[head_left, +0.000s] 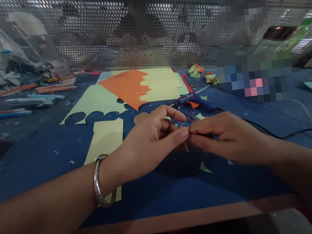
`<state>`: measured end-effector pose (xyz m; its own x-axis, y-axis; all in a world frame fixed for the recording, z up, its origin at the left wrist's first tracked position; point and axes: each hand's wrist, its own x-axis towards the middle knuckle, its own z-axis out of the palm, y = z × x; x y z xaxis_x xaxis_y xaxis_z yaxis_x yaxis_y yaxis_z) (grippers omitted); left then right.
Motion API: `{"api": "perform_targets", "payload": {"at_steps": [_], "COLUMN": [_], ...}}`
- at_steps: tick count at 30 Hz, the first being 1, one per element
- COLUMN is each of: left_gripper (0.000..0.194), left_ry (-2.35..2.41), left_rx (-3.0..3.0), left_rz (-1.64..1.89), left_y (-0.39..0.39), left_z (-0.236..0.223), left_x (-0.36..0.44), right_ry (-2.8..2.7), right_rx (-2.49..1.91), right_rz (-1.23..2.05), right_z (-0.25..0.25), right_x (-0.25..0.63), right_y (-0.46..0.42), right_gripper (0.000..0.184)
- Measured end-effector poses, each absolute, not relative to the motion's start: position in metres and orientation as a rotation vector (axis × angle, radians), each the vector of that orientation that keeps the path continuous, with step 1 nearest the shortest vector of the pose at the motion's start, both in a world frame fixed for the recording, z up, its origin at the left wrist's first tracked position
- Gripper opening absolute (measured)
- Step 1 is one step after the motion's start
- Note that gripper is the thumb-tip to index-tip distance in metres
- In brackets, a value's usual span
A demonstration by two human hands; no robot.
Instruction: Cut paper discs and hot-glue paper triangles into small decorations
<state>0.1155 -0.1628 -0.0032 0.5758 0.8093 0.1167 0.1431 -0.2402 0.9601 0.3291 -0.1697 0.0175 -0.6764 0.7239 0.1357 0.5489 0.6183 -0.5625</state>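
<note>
My left hand [147, 142] and my right hand [229, 136] meet over the blue table. Between their fingertips is a small orange piece of paper [184, 126], mostly hidden. My left thumb presses at it while the left index finger arches above. The right thumb and fingers pinch its other side. A thin pale strip hangs below the fingertips. Just beyond my hands lies a blue glue gun [198, 100]. A pale yellow paper sheet [107, 136] lies partly under my left forearm, which wears a silver bangle [97, 181].
Scalloped green paper [88, 100] and orange paper [125, 86] lie behind. Crumpled paper flowers [196, 71] sit farther right. Markers [31, 101] and a clear bottle [48, 50] are at the left. A black cord [274, 134] runs right. A perforated metal screen [92, 37] stands behind.
</note>
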Motion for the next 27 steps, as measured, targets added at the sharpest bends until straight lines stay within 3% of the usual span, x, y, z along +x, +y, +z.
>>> {"api": "perform_targets", "payload": {"at_steps": [3, 11, 27], "left_gripper": [0.026, 0.007, 0.016], "left_ry": [0.767, 0.854, 0.804], "left_rx": [1.594, 1.393, 1.319], "left_rz": [0.745, 0.670, 0.526], "left_y": [-0.162, -0.162, -0.159], "left_z": [-0.003, 0.003, 0.007], "left_x": [0.115, 0.117, 0.110], "right_ry": [-2.517, -2.554, -2.616], "right_rx": [-1.035, -0.976, -0.905], "right_rz": [0.683, 0.681, 0.571], "right_z": [0.019, 0.014, 0.015], "right_x": [0.330, 0.333, 0.330], "right_y": [-0.169, -0.167, -0.168], "right_gripper": [0.033, 0.034, 0.031]}}
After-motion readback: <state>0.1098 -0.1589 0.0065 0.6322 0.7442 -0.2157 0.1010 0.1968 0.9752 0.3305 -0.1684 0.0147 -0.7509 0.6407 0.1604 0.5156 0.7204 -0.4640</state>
